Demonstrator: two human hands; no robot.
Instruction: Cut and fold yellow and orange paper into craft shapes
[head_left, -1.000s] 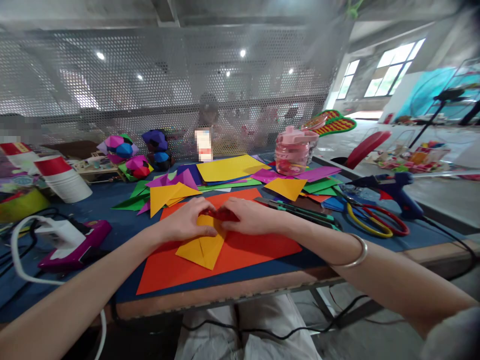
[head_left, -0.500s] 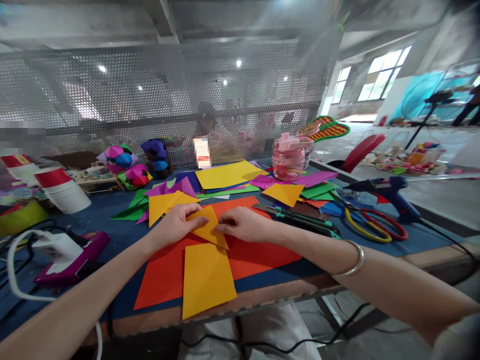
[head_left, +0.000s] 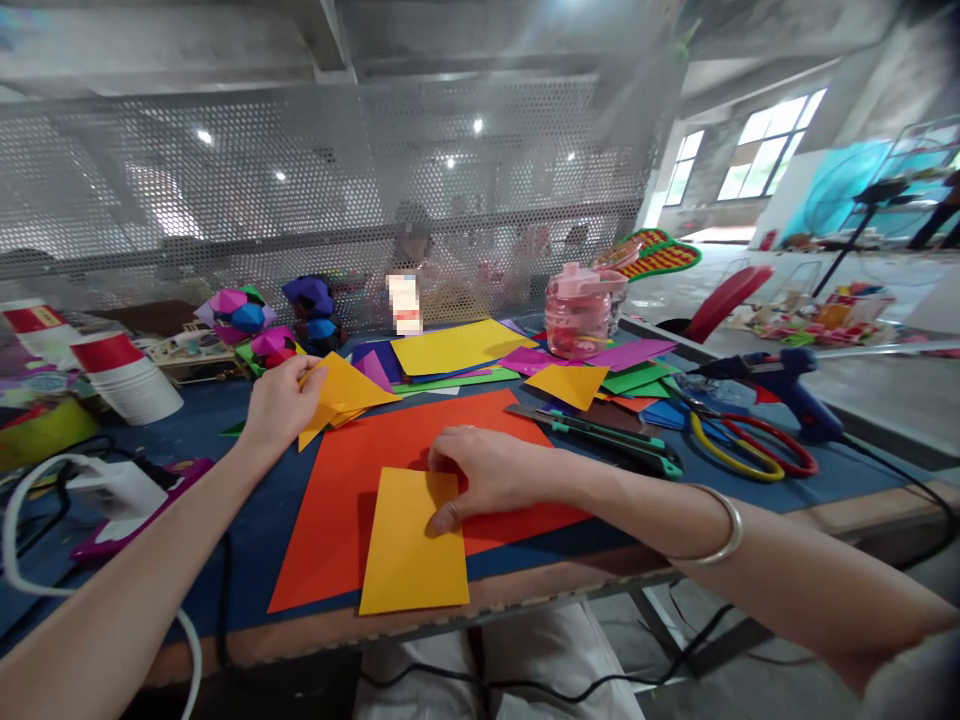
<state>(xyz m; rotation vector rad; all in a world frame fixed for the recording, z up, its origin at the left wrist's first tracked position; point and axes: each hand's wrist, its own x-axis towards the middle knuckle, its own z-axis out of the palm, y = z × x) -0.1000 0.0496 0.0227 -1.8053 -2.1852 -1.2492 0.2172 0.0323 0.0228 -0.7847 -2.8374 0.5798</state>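
Observation:
At the left, my left hand (head_left: 281,405) pinches the edge of a folded yellow paper piece (head_left: 341,395), on the pile of similar pieces beyond the orange sheet's left corner. My right hand (head_left: 499,470) has its thumb on the right edge of a yellow paper rectangle (head_left: 412,550), with its fingers curled at the top corner. That rectangle lies over the front of a large orange paper sheet (head_left: 330,540). Just right of my right hand lies a green-and-black utility knife (head_left: 607,435).
Scissors (head_left: 739,450) with yellow and red handles and a blue glue gun (head_left: 795,390) lie right. A pink bottle (head_left: 577,315) stands behind coloured papers. Left are paper cups (head_left: 127,380), a purple power strip (head_left: 169,510) and faceted paper balls (head_left: 240,315). A perforated screen (head_left: 337,180) closes the back.
My left hand has moved left with the folded yellow piece to the pile. My right hand has let go of that piece and come down to the yellow rectangle, which has shifted slightly.

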